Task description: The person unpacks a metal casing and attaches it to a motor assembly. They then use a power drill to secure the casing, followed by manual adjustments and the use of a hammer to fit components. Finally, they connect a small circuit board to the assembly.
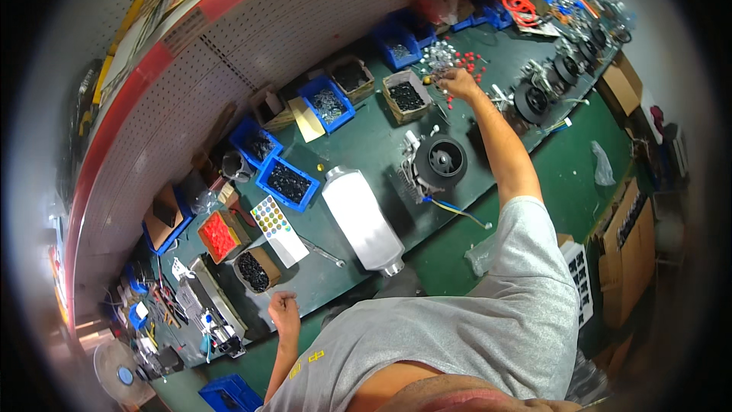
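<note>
My right hand (460,85) reaches out over the far side of the bench, fingers pinched together at a scatter of small red caps (470,65) and silvery fittings (441,55). Whatever is between those fingertips is too small to make out. My left hand (284,310) hangs at the bench's near edge with curled fingers, close to a cardboard box of black parts (253,271); any content is hidden. Between my arms lie a white metal housing (361,217) with a neck at each end and a motor assembly with a black fan wheel (442,160), its wires trailing over the edge.
Blue bins (288,183) and a carton of black parts (407,97) line the back. A sticker sheet (278,229) and a wrench (324,252) lie left of the housing. More fan assemblies (534,99) stand at the right. A red coiled hose (518,0) hangs above.
</note>
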### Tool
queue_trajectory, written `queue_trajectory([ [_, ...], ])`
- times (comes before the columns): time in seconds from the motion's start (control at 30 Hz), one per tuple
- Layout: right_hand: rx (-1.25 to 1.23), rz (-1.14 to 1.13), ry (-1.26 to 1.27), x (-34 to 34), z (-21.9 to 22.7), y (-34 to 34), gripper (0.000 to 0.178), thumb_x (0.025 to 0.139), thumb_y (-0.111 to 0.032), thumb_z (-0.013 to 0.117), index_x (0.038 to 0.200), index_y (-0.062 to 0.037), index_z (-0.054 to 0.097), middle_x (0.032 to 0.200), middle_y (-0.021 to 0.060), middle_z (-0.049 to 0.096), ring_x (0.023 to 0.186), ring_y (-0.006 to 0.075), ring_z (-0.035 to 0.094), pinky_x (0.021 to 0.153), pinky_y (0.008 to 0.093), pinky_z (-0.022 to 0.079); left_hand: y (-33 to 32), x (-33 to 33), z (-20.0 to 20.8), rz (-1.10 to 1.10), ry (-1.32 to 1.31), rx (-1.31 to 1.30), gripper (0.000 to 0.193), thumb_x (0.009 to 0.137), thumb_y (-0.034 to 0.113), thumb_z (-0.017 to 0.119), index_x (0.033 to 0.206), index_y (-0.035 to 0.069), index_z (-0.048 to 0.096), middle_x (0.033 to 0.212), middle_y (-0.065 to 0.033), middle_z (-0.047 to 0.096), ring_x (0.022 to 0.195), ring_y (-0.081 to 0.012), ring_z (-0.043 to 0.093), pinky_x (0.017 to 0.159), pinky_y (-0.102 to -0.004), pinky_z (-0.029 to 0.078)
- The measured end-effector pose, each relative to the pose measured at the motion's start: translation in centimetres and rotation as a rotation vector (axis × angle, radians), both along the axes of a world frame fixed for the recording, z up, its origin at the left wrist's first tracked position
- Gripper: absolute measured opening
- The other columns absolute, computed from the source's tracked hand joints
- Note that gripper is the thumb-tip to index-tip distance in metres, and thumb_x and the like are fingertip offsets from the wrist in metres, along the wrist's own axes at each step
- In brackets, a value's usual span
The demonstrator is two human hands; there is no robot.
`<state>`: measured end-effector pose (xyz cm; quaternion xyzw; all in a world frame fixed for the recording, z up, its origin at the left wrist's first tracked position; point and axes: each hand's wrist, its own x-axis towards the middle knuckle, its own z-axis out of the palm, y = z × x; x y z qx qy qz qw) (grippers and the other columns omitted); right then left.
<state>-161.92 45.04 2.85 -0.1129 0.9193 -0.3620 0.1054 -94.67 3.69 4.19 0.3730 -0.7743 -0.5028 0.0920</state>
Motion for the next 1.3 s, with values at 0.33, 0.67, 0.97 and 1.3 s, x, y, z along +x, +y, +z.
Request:
queue_trajectory([
  [0.33, 0.056, 0.115, -0.135, -7.4, -9.9, -1.5, 0.047, 0.079, -0.022, 0.065, 0.122, -0.0049, 0.07, 0.119, 0.0271, 0.069, 0.113, 0.04, 0.067, 0.101, 0.0436, 0.052, 4.9, -1.5, 0.8, 0.092, -0.152, -0.019, 0.013, 0.091, -0.005, 0.053, 0.088, 0.0, 0.065, 0.077, -0.0049, 0.067, 0.059, -0.011, 0.059, 0.056, -0.0259, 0.05],
  [0.67, -0.423, 0.176, 0.356, -4.7, 1.7, -4.1, 0.047, 0.091, -0.008, 0.058, 0.137, 0.0021, 0.061, 0.135, 0.0169, 0.065, 0.109, 0.0224, 0.069, 0.093, 0.0315, 0.052, 4.0, -2.6, -0.1, 0.046, -0.055, 0.049, 0.01, 0.094, -0.002, 0.055, 0.092, -0.002, 0.065, 0.075, -0.0038, 0.064, 0.061, -0.0096, 0.057, 0.056, -0.0255, 0.045],
  [0.97, -0.564, 0.543, 0.339, 17.7, 22.2, -15.0, 0.037, 0.095, -0.006, 0.065, 0.133, -0.0024, 0.065, 0.136, 0.0114, 0.065, 0.087, 0.0143, 0.071, 0.078, 0.0276, 0.058, 1.4, -14.8, 8.2, -0.238, 0.285, 0.335, 0.051, 0.108, 0.036, 0.049, 0.133, -0.007, 0.059, 0.123, -0.0178, 0.069, 0.109, -0.0223, 0.066, 0.098, -0.0346, 0.052],
  [1.3, -0.514, 0.7, -0.048, 43.9, 21.5, -18.7, 0.028, 0.088, -0.015, 0.071, 0.111, 0.0002, 0.07, 0.098, 0.0167, 0.071, 0.081, 0.0258, 0.07, 0.071, 0.0359, 0.056, 6.0, -17.6, 18.0, 0.049, 0.521, 1.208, 0.033, 0.109, 0.035, 0.048, 0.124, 0.007, 0.055, 0.088, -0.0005, 0.057, 0.087, -0.0179, 0.057, 0.09, -0.0405, 0.051],
])
